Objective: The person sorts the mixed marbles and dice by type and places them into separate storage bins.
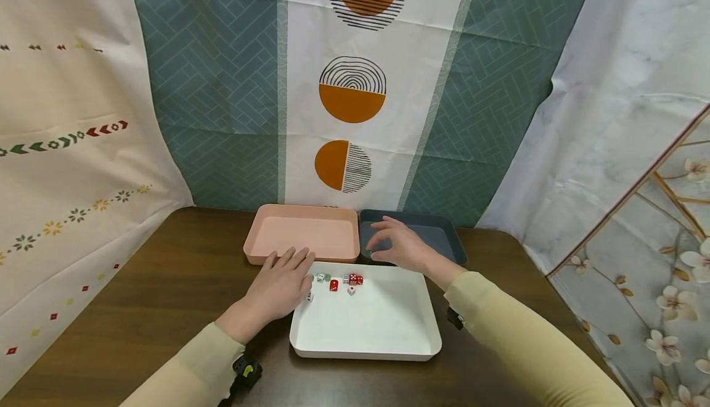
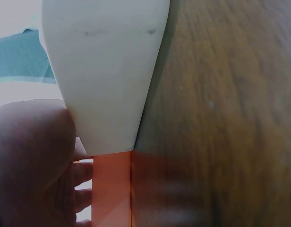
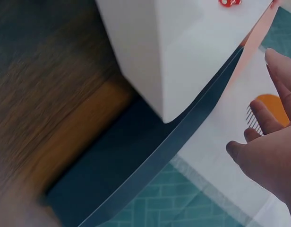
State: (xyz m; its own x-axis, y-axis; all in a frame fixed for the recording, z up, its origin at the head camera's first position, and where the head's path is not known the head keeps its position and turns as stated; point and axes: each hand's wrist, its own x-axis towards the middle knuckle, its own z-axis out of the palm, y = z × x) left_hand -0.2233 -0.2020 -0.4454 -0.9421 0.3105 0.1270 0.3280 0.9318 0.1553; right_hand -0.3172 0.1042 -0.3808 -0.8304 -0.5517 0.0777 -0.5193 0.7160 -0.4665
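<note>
A white tray (image 1: 366, 324) holds several small dice near its far left: red dice (image 1: 352, 279), a separate red die (image 1: 334, 285), a white die (image 1: 351, 291) and pale green ones (image 1: 320, 277). My left hand (image 1: 281, 287) lies over the tray's far left corner, fingers spread, partly hiding some dice. Above the left part of the dark blue tray (image 1: 432, 229) hovers my right hand (image 1: 402, 245). Its thumb and fingers are bent but apart, and no object shows between them in the right wrist view. A small greenish spot under its fingertips is too small to identify.
A pink tray (image 1: 302, 228) stands behind the white one, left of the dark blue tray. All three sit on a brown wooden table (image 1: 166, 283). Patterned cloths (image 1: 222, 86) hang behind the table and at both sides.
</note>
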